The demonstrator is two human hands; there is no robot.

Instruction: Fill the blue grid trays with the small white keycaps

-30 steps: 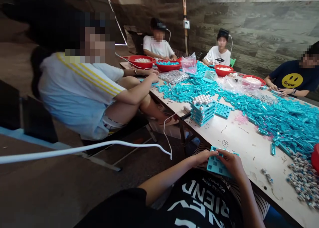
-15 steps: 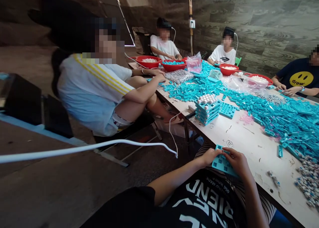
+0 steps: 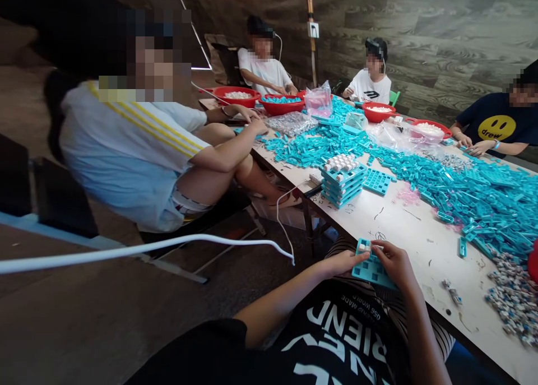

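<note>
Right hand (image 3: 394, 265) drawn aside, hold unclear, left hand (image 3: 342, 262) gripping square-holed turquoise board (image 3: 370, 272)

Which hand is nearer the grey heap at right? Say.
Right. The right hand, at the blue tray, is left of the heap; the left hand, holding the tray, is farther left.

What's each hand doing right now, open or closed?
Left hand: closed on the blue tray.
Right hand: bent over it; cannot tell if holding anything.

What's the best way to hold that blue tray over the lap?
Probably grip the tray by its left edge, coming from the left, thumb on top, as the left hand appears to: it's flat, with white pieces and square holes on its face.
</note>
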